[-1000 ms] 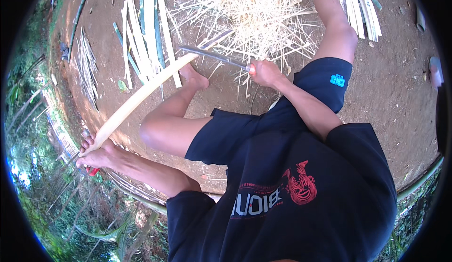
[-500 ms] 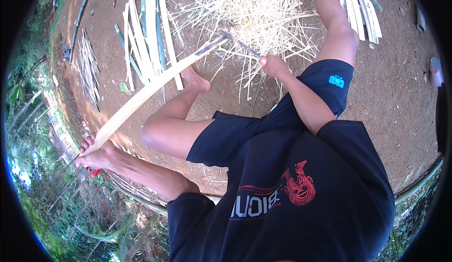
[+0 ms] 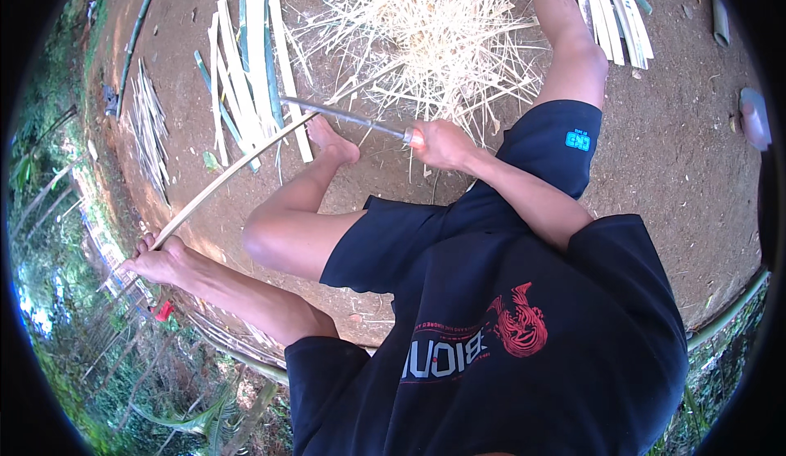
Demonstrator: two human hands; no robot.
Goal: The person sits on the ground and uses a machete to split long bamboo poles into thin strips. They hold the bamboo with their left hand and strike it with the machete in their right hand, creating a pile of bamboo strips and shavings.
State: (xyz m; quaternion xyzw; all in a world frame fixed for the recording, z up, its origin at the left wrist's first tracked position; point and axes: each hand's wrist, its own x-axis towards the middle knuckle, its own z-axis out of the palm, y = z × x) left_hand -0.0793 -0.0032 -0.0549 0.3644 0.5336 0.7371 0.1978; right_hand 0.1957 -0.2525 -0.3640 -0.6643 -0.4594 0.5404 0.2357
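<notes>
Bamboo strip [image 3: 225, 175], pale and narrow, slants from the left of the frame toward the upper centre, its lower end gripped in the left hand [image 3: 160, 261]. The right hand [image 3: 444, 145] closes around the orange handle [image 3: 417, 138] of a long knife [image 3: 352, 119], whose blade crosses the strip near a bare foot [image 3: 334, 142] left of centre, though whether metal meets bamboo cannot be told. Pale shavings [image 3: 442, 30] lie heaped on brown soil [image 3: 655, 169] at upper centre, with split strips [image 3: 257, 47] spread at upper left, more strips [image 3: 603, 18] at upper right and a bunch of thin sticks [image 3: 149, 128] at far left.
</notes>
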